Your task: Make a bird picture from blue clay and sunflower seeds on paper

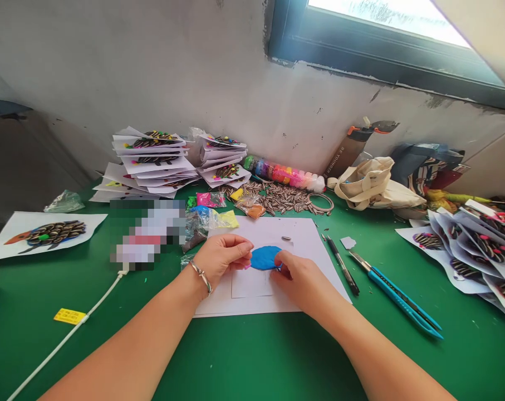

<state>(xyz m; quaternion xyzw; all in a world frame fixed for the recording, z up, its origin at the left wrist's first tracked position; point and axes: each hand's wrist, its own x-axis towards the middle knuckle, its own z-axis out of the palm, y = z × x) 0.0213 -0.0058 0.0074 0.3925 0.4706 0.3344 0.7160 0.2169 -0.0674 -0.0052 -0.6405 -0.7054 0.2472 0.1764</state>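
A flat oval of blue modelling clay [264, 258] lies over a small white paper [252, 287], itself on a larger white sheet [319, 278]. At the oval's left end is my left hand [224, 257], thumb and fingers pinched together. A small pink spot shows below those fingertips; whether it is clay or a nail I cannot tell. My right hand [297, 277] is closed, its fingers curled against the right end of the clay. Something dark shows under these fingertips, too small to name. One sunflower seed [286, 238] lies on the paper just beyond the clay.
Right of the sheet lie a pen [343, 265] and a blue utility knife [396, 295]. Behind are loose sunflower seeds [285, 198], clay packets [210, 199] and stacked seed pictures [152, 161]. A finished seed picture [47, 234] and a white cable [68, 337] are left.
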